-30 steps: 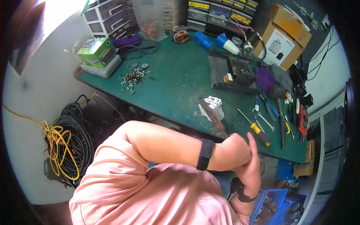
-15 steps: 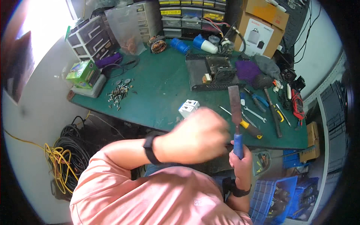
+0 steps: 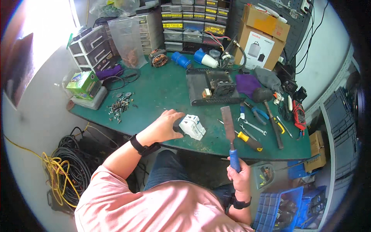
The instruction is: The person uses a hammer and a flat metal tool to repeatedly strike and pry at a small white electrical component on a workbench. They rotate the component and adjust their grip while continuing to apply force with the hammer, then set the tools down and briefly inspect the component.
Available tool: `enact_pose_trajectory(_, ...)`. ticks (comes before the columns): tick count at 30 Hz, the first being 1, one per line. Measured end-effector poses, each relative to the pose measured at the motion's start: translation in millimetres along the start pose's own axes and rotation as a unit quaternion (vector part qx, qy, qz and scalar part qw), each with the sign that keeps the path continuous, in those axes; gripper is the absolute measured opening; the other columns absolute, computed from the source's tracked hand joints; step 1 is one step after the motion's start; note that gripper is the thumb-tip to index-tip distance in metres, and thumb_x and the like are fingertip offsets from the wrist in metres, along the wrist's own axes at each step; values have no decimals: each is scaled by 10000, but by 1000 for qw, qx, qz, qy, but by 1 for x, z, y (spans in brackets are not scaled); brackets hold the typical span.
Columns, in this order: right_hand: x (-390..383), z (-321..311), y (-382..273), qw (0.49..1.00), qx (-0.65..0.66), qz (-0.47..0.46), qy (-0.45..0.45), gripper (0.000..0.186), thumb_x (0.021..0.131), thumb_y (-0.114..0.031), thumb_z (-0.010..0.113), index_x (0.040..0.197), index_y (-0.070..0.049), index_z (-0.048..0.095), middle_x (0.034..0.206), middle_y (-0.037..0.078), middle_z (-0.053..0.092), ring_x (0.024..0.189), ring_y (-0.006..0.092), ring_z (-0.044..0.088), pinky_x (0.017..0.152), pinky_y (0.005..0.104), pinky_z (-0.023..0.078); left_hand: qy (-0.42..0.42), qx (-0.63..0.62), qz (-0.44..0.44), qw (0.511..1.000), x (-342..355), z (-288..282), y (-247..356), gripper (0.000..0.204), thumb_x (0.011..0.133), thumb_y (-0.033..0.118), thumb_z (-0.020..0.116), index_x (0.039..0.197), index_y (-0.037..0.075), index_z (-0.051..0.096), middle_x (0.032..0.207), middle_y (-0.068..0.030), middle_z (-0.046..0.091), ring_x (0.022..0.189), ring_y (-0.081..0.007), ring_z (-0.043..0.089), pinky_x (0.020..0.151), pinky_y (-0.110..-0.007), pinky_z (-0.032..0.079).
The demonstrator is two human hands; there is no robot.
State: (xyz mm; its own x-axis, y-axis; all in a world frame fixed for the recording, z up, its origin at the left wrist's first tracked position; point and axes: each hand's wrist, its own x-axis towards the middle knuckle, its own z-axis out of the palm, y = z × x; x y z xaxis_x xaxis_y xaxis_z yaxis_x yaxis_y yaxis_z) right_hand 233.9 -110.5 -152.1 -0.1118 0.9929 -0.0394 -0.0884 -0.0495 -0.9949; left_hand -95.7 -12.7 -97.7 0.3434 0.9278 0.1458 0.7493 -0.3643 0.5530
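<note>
My left hand [image 3: 165, 127] is at the near edge of the workbench, thumb and fingers spread apart. A white circuit breaker [image 3: 192, 127] sits right beside its fingertips; whether they touch it I cannot tell. My right hand [image 3: 240, 174] is closed round the blue handle of a flat file [image 3: 228, 127]. Its rusty brown blade points up and away from me, over the bench edge. Behind the blade lies a yellow-and-black screwdriver [image 3: 249, 141], with a wrench [image 3: 255, 127] beyond it.
On the green workbench [image 3: 160, 101] lie a pile of screws [image 3: 120, 107], a black metal housing [image 3: 211, 87], pliers [image 3: 258, 112] and a hammer [image 3: 275, 123]. A cardboard box [image 3: 279, 44] stands at the back right. Coiled cables [image 3: 73, 166] sit at floor left, blue crates [image 3: 264, 205] at right.
My left hand has swung left, away from the right hand, and opened out beside the circuit breaker. The right hand still holds the file, slightly lower and further left in view.
</note>
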Motion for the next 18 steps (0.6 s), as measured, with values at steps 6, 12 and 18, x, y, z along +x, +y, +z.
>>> enact_pose_trajectory(6,-1,-3,1,1000,-11,4,-8,312,847,-76,685,1143,-8,617,690,-41,532,528,32,448,469,200,359,14,3,25,1000,9,9,-2,699,656,190,816,1265,-10,536,1173,-177,567,1133,-345,509,990,-394,417)
enact_pose_trajectory(12,-2,-3,5,1000,-6,12,-6,309,850,-83,682,1143,-12,618,681,-46,524,526,30,445,469,200,357,18,15,40,999,14,8,-5,573,640,180,823,1138,2,603,1085,-165,617,1075,-341,548,961,-389,429)
enact_pose_trajectory(18,-2,-5,11,1000,-22,10,9,331,843,-116,706,1148,-20,622,679,-56,513,532,32,434,472,201,348,72,8,32,997,-2,-2,23,359,632,28,779,939,46,594,932,-125,644,931,-330,579,832,-380,457)
